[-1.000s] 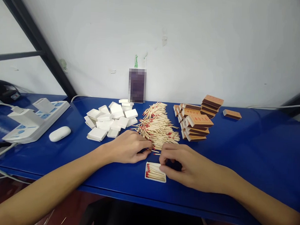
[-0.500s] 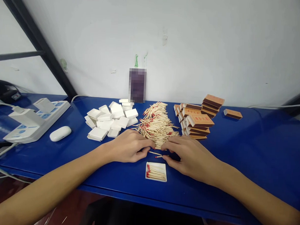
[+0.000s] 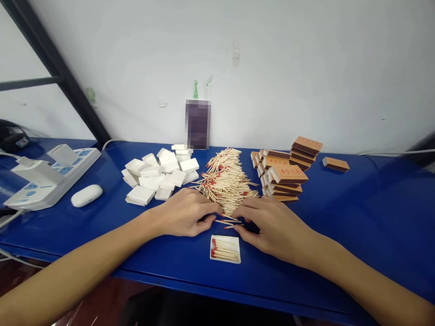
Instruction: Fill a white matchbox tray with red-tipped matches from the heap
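A heap of red-tipped matches (image 3: 227,180) lies in the middle of the blue table (image 3: 362,227). My left hand (image 3: 184,213) and my right hand (image 3: 272,223) rest at the heap's near edge, fingertips facing each other and pinching at a few loose matches (image 3: 228,223) between them. Just in front of the hands sits a small white tray (image 3: 225,249) partly filled with matches. White empty trays (image 3: 159,174) are piled to the left of the heap. Brown matchbox sleeves (image 3: 285,175) are stacked to its right.
A white power strip with plugs (image 3: 47,172) and a white earbud case (image 3: 87,195) lie at the left. One brown box (image 3: 335,164) sits apart at the right. A blurred dark object (image 3: 197,124) stands against the wall. The table's front edge runs just below the tray.
My right hand moved up from the small tray to the near edge of the match heap. A few loose matches now lie between the fingertips. My left hand has barely moved.
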Motion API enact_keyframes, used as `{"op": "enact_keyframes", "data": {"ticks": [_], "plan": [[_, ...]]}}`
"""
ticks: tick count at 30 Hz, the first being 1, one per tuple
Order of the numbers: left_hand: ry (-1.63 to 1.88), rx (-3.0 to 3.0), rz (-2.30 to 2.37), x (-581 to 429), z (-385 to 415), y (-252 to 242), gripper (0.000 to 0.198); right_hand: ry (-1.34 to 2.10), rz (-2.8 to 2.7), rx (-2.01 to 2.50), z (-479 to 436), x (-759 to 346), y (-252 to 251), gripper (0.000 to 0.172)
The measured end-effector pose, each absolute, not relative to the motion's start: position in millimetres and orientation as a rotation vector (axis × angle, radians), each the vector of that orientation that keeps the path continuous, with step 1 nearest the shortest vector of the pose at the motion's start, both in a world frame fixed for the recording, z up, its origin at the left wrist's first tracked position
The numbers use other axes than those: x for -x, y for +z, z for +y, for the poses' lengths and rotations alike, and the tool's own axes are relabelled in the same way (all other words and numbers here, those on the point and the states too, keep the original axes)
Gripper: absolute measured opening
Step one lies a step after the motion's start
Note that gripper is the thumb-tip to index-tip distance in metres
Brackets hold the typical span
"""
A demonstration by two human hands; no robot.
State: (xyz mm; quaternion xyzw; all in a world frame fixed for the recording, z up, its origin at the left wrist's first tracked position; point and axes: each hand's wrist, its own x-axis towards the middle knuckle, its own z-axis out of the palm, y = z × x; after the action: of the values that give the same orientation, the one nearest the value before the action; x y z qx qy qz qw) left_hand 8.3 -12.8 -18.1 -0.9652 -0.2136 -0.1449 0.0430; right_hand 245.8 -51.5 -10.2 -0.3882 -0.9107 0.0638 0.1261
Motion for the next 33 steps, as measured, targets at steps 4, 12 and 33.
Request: {"op": "enact_keyframes", "data": {"ticks": [4, 12, 33], "plan": [[-0.444, 2.975, -0.659, -8.3, -12.6, -17.8, 0.021, 0.192, -2.666, 1.116, -51.4, -246.4, -10.2, 0.014], [-0.422, 3.008, -0.646, -9.2, -13.2, -15.4, 0.017, 0.183, -2.671, 1.082, -52.0, -244.5, -10.5, 0.017], [-0.405, 3.002, -0.652, -9.9, -15.7, -16.5, 0.020, 0.218, -2.654, 1.149, -52.6, -245.3, -8.8, 0.013]]}}
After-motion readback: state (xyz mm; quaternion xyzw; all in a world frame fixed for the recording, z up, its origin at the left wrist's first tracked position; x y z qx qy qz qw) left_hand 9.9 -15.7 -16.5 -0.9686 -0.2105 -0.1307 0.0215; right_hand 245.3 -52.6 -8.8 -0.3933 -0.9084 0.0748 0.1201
